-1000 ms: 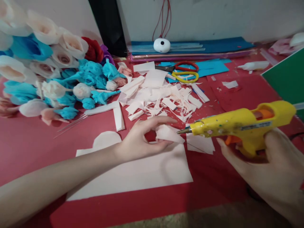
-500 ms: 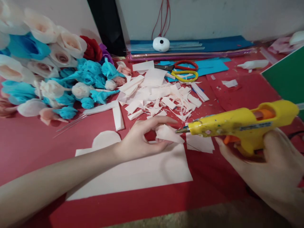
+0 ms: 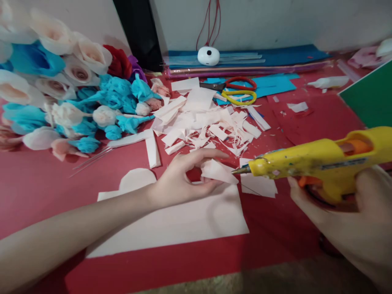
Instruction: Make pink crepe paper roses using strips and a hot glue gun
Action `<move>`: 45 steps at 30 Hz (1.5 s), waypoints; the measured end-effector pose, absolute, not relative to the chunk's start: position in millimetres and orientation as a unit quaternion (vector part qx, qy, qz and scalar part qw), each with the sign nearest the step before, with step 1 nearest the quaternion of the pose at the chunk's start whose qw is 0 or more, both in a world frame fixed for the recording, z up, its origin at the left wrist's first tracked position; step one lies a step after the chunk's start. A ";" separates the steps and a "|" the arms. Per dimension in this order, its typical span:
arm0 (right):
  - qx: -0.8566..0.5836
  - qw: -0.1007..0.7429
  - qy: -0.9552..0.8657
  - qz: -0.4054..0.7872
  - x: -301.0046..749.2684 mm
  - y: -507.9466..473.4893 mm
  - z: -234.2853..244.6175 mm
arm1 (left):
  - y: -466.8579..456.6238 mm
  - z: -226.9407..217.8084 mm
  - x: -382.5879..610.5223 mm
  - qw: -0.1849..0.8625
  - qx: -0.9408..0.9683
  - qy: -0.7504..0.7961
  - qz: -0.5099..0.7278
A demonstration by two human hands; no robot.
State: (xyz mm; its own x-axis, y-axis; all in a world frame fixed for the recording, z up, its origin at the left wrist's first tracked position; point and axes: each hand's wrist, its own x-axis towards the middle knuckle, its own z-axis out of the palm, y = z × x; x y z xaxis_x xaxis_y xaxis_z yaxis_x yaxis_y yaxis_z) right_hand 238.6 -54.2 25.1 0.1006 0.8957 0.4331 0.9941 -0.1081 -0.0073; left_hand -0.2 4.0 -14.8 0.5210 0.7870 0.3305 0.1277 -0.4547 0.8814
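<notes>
My left hand (image 3: 180, 179) pinches a small pale pink crepe paper piece (image 3: 218, 171) between thumb and fingers, just above a large pale pink sheet (image 3: 171, 222) on the red surface. My right hand (image 3: 343, 220) grips a yellow glue gun (image 3: 318, 163) with an orange trigger. Its metal nozzle points left and sits a short way right of the paper piece, over a small pink square (image 3: 259, 184).
A heap of pink paper scraps (image 3: 205, 122) lies behind the hands. Blue, white and pink paper flowers (image 3: 70, 98) pile at the left. Red and yellow scissors (image 3: 237, 90) rest on blue paper at the back. A white round device (image 3: 208, 56) sits by the wall. A green board (image 3: 369, 98) stands at the right.
The glue gun has drawn slightly to the right, away from the paper piece. My left hand keeps its hold in the same place.
</notes>
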 end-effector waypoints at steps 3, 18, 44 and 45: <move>-0.714 0.157 -0.657 -0.185 237.2 -53.1 23.6 | 4.3 -15.6 -0.6 0.421 0.761 0.300 0.392; -0.716 0.164 -0.649 -0.197 238.6 -54.3 26.0 | 4.0 -17.6 -1.3 0.432 0.756 0.286 0.399; -0.634 0.176 -0.689 -0.305 247.2 -57.9 19.5 | 3.3 -16.6 -2.1 0.426 0.760 0.292 0.395; -0.634 0.173 -0.688 -0.307 248.0 -58.3 19.3 | 3.2 -16.5 -2.0 0.427 0.759 0.291 0.396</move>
